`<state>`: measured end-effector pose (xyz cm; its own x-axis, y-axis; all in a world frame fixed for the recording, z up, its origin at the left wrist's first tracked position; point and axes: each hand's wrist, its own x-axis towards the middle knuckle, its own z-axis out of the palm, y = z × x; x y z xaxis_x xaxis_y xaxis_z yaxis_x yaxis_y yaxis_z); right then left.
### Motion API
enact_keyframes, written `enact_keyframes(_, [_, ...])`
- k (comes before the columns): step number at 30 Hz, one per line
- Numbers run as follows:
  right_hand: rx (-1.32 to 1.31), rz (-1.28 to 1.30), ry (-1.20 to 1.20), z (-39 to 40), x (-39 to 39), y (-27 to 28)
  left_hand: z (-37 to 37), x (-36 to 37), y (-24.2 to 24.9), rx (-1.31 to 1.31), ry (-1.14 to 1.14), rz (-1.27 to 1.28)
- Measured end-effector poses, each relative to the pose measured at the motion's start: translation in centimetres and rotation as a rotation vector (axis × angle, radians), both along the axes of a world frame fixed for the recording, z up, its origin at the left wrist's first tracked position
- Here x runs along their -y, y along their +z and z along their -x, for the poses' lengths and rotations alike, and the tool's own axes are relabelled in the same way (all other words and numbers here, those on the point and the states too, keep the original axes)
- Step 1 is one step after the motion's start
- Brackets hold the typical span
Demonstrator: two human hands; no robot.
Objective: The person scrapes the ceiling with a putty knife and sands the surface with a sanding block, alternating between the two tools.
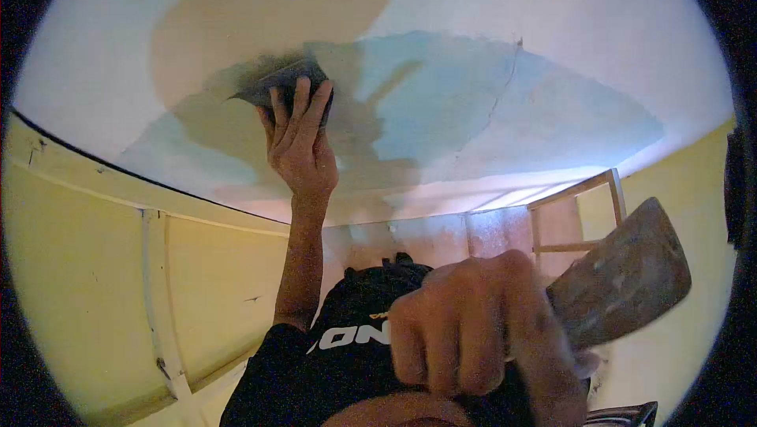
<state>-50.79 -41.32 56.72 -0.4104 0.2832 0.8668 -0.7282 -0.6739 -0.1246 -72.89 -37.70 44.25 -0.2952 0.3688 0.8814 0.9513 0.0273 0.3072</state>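
Observation:
My left hand [303, 151] is raised on the left, fingers closed over a dark sheet, apparently sandpaper [277, 80], pressed flat against the ceiling [568, 9]. One corner of the sheet curls out to the left. Under and around it spreads a bluish-grey patch [441, 111], with a dark smudge beside the sheet. Close to the camera, in front of my chest, my right hand [465, 324] is clenched round the handle of what looks like a putty knife. The broad brown, streaked blade [627, 277] points to the upper right, apart from the ceiling. Its handle is mostly hidden.
A crack [497, 104] crosses the right part of the patch. Shadows of my head and arm fall over the ceiling. Yellow panelled walls [79, 269] stand on both sides, with a wooden frame [615, 198] at right. A dark curved object [627, 413] shows at lower right.

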Motion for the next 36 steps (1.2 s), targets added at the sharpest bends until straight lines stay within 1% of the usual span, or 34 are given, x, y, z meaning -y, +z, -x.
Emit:
enact_keyframes(1, [-0.03,-0.039,-0.015,0.3,-0.6,-0.5,0.0,0.0,0.5,-0.001,0.005,-0.011])
enact_keyframes(3, [-0.092,-0.113,-0.046,0.9,-1.7,-1.5,-0.7,0.2,1.7,-0.068,-0.011,0.126])
enact_keyframes(4, [-0.05,-0.146,-0.08,0.4,-2.3,-1.6,-1.1,0.4,2.1,-0.102,-0.015,0.19])
enact_keyframes(7, [-0.028,-0.222,-0.121,0.7,-3.9,-3.3,-0.4,0.6,0.8,-0.16,-0.065,0.266])
enact_keyframes(8, [-0.019,-0.226,-0.151,0.7,-4.4,-3.9,0.1,0.8,0.8,-0.123,-0.057,0.144])
enact_keyframes(11, [0.064,-0.196,-0.284,0.2,-4.9,-5.9,2.1,0.8,1.0,-0.013,0.085,-0.133])
enact_keyframes(12, [0.118,-0.121,-0.281,0.3,-4.6,-6.4,2.1,0.8,1.1,-0.011,0.109,-0.096])
enact_keyframes(14, [0.24,0.039,-0.266,0.4,-4.0,-7.4,1.0,0.9,0.6,-0.089,0.029,0.145])
enact_keyframes(15, [0.255,0.051,-0.26,0.6,-4.0,-8.1,0.4,1.0,0.4,-0.124,-0.009,0.274])
enact_keyframes(16, [0.269,0.064,-0.254,0.5,-4.1,-8.8,-0.3,1.1,0.8,-0.152,-0.072,0.225])
enact_keyframes(19, [0.322,0.018,-0.313,0.2,-4.3,-9.4,1.8,1.1,0.6,-0.087,0.083,0.007])
enact_keyframes(20, [0.328,0.01,-0.328,0.1,-4.3,-9.5,2.2,1.1,0.8,-0.027,0.035,-0.122])
enact_keyframes(23, [0.351,-0.002,-0.382,-0.1,-4.4,-9.9,0.6,1.0,0.4,-0.086,0.037,0.227])
enact_keyframes(24, [0.356,-0.005,-0.396,-0.1,-4.5,-10.0,-0.1,1.1,1.2,-0.07,-0.069,0.122])
enact_keyframes(27, [0.455,0.005,-0.488,-0.6,-4.2,-10.0,1.3,1.1,3.2,0.0,0.084,-0.032])
enact_keyframes(28, [0.511,0.028,-0.538,-0.6,-3.8,-10.3,1.6,1.0,3.6,0.018,0.069,-0.107])
enact_keyframes(30, [0.622,0.068,-0.639,-0.7,-3.5,-11.0,0.6,1.1,3.5,-0.045,0.015,0.1])
enact_keyframes(31, [0.724,0.039,-0.664,-0.6,-3.8,-11.0,0.1,1.3,3.3,-0.076,-0.006,0.204])
enact_keyframes(33, [0.923,-0.011,-0.708,-0.5,-4.3,-11.2,-0.6,1.3,2.0,-0.039,-0.08,0.231])
enact_keyframes(34, [1.018,-0.074,-0.819,0.1,-4.5,-11.5,-0.7,1.2,1.6,-0.021,-0.122,0.247])
enact_keyframes(36, [1.08,-0.135,-0.839,0.2,-5.0,-11.3,0.1,1.3,1.7,0.01,0.006,0.158])
